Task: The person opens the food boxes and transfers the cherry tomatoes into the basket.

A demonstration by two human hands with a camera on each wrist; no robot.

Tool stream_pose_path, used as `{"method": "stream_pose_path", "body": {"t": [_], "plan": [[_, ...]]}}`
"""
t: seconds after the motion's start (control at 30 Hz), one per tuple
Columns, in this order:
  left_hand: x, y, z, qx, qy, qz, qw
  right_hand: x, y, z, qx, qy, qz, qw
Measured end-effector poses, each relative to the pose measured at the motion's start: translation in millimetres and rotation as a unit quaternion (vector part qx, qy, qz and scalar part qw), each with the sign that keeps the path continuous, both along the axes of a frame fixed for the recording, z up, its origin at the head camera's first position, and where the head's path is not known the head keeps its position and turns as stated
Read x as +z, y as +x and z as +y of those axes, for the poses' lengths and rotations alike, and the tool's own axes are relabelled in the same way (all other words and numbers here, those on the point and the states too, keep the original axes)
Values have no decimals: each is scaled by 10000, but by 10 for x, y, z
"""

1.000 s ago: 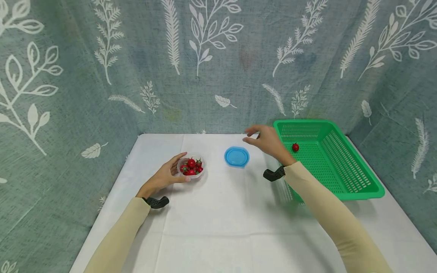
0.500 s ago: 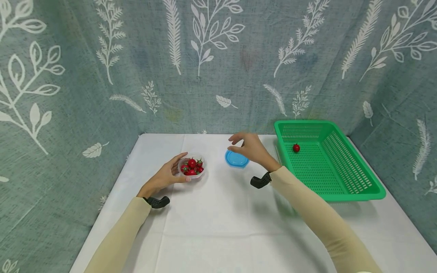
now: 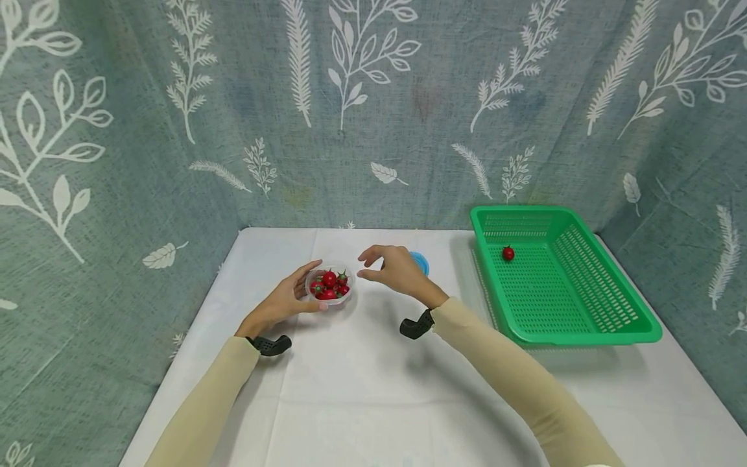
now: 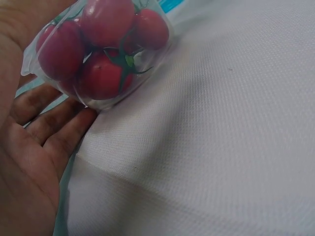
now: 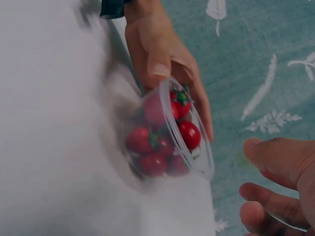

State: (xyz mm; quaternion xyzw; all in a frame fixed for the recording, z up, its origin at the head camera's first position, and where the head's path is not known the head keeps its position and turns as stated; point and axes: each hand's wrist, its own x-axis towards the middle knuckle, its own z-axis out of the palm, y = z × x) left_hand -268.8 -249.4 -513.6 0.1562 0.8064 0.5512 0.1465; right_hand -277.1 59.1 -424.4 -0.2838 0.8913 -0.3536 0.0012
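**One tomato moved, the tub not yet emptied**

I saw the white-clothed worktop (image 3: 373, 389) carrying a green perforated plastic basket (image 3: 583, 324) along its right edge, with one red cherry tomato (image 3: 508, 253) inside. Toward the far edge, my left hand (image 3: 284, 301) cupped the clear round plastic tub of cherry tomatoes (image 3: 329, 287). My right hand (image 3: 392, 271) hovered beside it, fingers loosely spread, empty. A blue plastic lid (image 3: 421, 261) lay behind. I judged most tomatoes remained.

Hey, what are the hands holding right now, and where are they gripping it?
The left hand holds the clear cup of cherry tomatoes by its side wall, thumb at the rim. The right hand hovers beside the cup, holding nothing.
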Motion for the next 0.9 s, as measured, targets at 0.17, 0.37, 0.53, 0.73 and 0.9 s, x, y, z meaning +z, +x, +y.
{"method": "stream_pose_path", "body": {"t": [0.17, 0.37, 0.53, 0.73, 0.9], "plan": [[-10, -13, -7, 12, -6, -4, 10000, -57, 58, -184, 183, 61, -70, 9998], [-8, 5, -20, -33, -33, 63, 10000, -133, 104, -331, 417, 17, -185, 9990], [-1, 10, -27, -36, -53, 72, 10000, -194, 135, -412, 408, 92, -322, 9986], [29, 35, -22, -76, 43, 70, 9999, -269, 156, -488, 388, 325, -514, 9974], [35, 50, -19, -121, 78, 96, 9999, -296, 194, -544, 511, 228, -794, 9953]]}}
